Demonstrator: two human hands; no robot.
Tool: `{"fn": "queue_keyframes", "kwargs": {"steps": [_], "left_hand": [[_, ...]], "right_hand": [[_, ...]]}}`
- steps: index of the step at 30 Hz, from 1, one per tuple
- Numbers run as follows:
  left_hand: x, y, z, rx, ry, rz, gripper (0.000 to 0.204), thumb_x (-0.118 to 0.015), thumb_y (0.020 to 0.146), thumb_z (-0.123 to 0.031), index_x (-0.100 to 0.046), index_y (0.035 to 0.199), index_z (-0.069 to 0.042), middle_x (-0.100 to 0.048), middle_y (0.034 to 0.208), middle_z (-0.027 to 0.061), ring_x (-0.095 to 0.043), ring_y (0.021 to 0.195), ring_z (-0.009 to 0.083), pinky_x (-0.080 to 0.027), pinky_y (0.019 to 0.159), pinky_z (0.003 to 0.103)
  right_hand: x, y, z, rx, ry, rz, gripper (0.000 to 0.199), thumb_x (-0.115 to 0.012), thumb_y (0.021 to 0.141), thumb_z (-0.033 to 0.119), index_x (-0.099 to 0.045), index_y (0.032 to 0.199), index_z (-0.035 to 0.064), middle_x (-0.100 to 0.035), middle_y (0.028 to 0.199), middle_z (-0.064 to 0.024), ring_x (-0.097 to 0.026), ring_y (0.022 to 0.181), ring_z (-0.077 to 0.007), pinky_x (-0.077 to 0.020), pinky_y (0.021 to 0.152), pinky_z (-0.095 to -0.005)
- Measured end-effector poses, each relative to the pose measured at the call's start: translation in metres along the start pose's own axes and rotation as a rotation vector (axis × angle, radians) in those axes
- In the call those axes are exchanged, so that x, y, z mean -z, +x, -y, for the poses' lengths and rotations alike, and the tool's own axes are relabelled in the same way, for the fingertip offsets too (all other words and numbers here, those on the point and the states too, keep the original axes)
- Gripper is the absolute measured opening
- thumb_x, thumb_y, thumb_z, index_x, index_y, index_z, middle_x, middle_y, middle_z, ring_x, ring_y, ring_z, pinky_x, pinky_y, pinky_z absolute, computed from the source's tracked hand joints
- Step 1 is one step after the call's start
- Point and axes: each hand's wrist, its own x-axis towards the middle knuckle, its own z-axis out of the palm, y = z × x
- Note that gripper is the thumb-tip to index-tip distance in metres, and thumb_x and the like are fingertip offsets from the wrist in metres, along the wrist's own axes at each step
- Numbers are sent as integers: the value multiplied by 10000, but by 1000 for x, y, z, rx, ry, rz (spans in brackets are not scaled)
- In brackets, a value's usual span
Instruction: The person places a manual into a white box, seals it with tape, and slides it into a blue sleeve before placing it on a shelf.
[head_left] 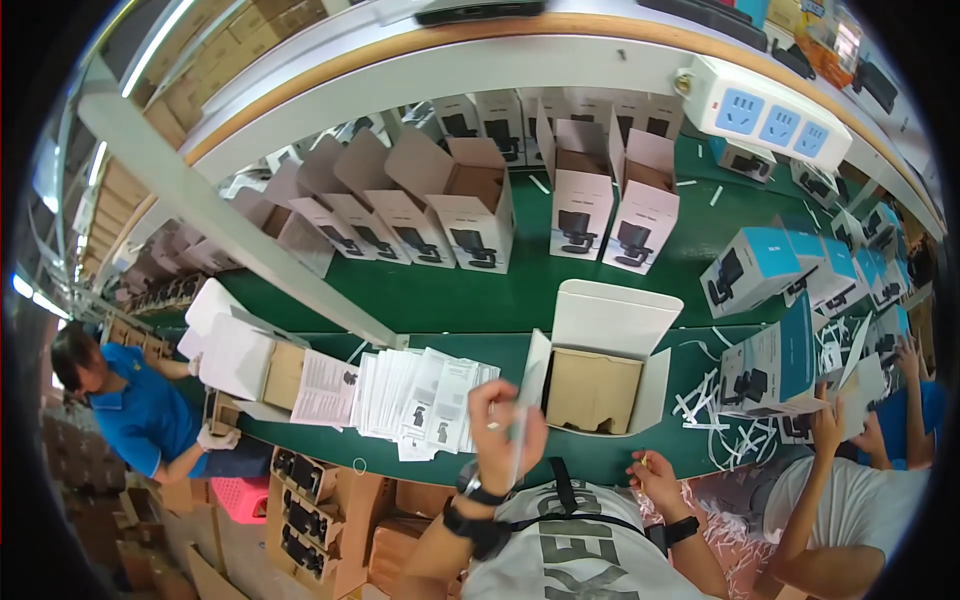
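Note:
My left hand (505,430) is raised over the near edge of the green table (420,305), between a fanned pile of printed leaflets (425,395) and an open white box (610,320). Its fingers are curled, and a thin, pale, see-through strip (518,445) runs upright along them. The box's flaps stand up, and a brown cardboard insert (592,390) fills its inside. My right hand (655,475) is low at the table's front edge, to the right of that box. Its fingers are pinched together; whatever they hold is too small to name.
Open printed boxes (480,235) stand in a row behind. Blue-topped boxes (750,270) and paper strips (745,440) are at right. A slanted white post (250,220) crosses the left side; a power strip (770,115) hangs above. Co-workers (150,400) work at both sides.

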Motion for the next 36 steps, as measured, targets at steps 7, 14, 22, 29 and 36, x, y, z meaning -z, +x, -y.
{"fn": "queue_keyframes", "kwargs": {"steps": [7,14,22,29,36], "left_hand": [[-9,21,-10,-154,70,81,674,-722,838,-16,-462,1459,-47,-519,1471,248,-534,1330,378,-476,1064,452],[3,10,-1,75,-155,145,934,-842,799,-165,-373,1598,-53,-412,1562,277,-522,1343,462,-468,1099,476],[-26,19,-19,233,-243,136,896,-783,881,-131,-316,1638,-22,-418,1578,272,-570,1327,403,-478,1087,475],[-54,15,28,-5,75,419,821,-783,909,-193,-391,1615,-43,-432,1600,259,-464,1452,451,-401,1182,547],[-81,13,-9,-452,490,727,831,-826,861,-323,-482,1581,-91,-408,1627,257,-391,1481,503,-327,1221,569]], "right_hand": [[22,-3,4,80,-90,-13,268,-669,1013,50,-614,1274,28,-717,955,-43,-634,749,-86,-521,664,-247],[15,4,53,233,-182,-34,290,-716,971,25,-631,1248,10,-690,954,-4,-619,808,-64,-487,725,-222],[-4,-22,105,451,-111,-91,273,-698,994,40,-634,1254,-11,-661,956,23,-601,827,-60,-478,735,-220],[-55,4,172,598,-140,-126,399,-730,981,113,-614,1359,61,-615,1030,20,-551,812,-71,-454,680,-224],[-68,6,198,945,-573,-348,349,-766,929,129,-676,1259,55,-670,1003,-103,-656,778,-243,-504,659,-318]]}}
